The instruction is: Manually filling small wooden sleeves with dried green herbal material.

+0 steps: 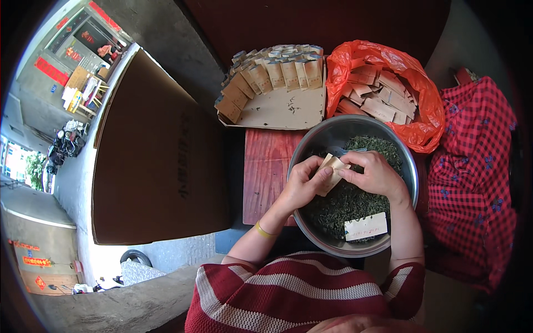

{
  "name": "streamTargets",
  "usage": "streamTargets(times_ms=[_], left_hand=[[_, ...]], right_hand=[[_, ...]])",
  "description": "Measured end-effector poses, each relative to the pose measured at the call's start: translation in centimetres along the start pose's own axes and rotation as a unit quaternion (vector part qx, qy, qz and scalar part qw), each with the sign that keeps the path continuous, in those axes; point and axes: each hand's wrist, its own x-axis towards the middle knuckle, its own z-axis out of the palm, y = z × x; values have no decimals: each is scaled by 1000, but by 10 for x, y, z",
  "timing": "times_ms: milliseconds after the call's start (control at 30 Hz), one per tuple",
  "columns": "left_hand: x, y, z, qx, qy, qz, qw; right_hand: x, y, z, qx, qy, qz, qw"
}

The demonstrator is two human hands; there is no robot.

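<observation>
Small tan paper packet (331, 173) sits between both hands, above the round grey metal basin (296, 166); left hand (304, 182) at its left side, right hand (369, 173) at its upper right; neither hand nearer, both touching; packet's long axis runs upper right to lower left, tilted; left thumb and fingers pinch its left edge and face, right thumb and fingertips pinch its upper right part; whether its top is open or folded, can't tell; bluish thing (355, 150) just behind right hand, partly hidden, kind unclear.

Below: loose dark green dried leaves (333, 216) in basin; white rectangular card (365, 226) lies on them, near basin's lower right wall.

Surface: reddish wood-grain board (269, 172) left of basin; shallow cardboard tray (272, 115) beyond, 2 sides lined with upright tan packets (272, 76); orange-red plastic bag (425, 125) right of tray, flat tan paper pieces (383, 97) inside.

Room: big brown cardboard box (161, 155) at left; red-and-black checked cloth (472, 177) at right; 1 dark motorcycle (68, 143) far left.
</observation>
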Motion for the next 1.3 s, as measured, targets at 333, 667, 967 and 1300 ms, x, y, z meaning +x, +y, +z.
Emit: streamTargets(times_ms=[333, 667, 967, 1300], left_hand=[[0, 4, 2, 48, -15, -10, 999], [-7, 10, 8, 211, -18, 43, 976], [-8, 11, 11, 266, -31, 69, 961], [-6, 14, 13, 241, 2, 65, 968]], right_hand=[[0, 4, 2, 11, 51, -47, 998], [3, 7, -7, 46, -194, 31, 979], [-1, -2, -6, -36, -145, 42, 988], [2, 5, -4, 1, -72, 2, 997]])
